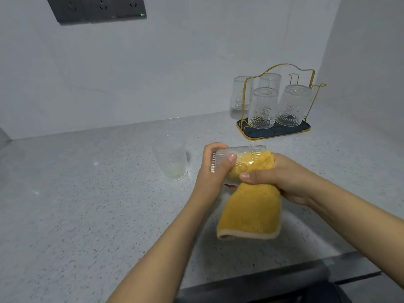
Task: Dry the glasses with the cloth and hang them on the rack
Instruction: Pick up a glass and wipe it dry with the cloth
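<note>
Glass number two sits upright on the counter, probably next in line. Left hand grips the sideways glass by its base so the mouth faces the right hand, which clutches the yellow cloth stuffed inside. Four glasses hang on the rack already.

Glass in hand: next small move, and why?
Probably keep twisting the cloth inside the glass a moment, then carry it to the rack. The left hand grips the glass on its side; the right hand holds cloth stuffed into its mouth. Two rack prongs at right look free.
</note>
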A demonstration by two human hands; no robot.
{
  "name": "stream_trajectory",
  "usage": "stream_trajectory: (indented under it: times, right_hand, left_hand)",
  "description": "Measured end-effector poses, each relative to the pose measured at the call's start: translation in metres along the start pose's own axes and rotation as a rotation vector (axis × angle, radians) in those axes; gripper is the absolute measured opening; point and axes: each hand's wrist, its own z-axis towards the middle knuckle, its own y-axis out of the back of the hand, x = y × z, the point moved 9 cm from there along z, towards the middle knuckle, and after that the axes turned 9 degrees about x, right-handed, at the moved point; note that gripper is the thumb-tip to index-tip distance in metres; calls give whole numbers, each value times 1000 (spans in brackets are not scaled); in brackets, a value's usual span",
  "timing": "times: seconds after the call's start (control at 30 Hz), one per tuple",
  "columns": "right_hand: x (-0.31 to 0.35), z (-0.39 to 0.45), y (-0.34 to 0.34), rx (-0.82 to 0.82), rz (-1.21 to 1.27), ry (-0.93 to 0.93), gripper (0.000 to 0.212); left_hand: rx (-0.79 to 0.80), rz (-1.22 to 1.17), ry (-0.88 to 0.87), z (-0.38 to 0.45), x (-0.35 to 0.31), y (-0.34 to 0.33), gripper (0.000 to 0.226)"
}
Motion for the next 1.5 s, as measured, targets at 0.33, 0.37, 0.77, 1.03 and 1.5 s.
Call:
stream_trajectory:
  times: [0.33,0.37,0.77,1.03,1.5]
  right_hand:
    - [-24,-9,-14,194,-127,-236,45]
    - [-27,-11,-12,182,-228,-271,42]
    - [-10,-4,11,44,-184,-187,31]
    - [-7,-4,-13,133,-227,-211,44]
    - [6,-1,11,58,-28,-195,27]
  left_hand:
    - [132,-187,271,-1,27,-11,35]
    - [143,-211,309,-1,30,-13,35]
    - [172,-10,217,4,26,-15,60]
    - [-38,-48,-30,4,7,1,25]
    - [38,-7,-23,3,8,-15,42]
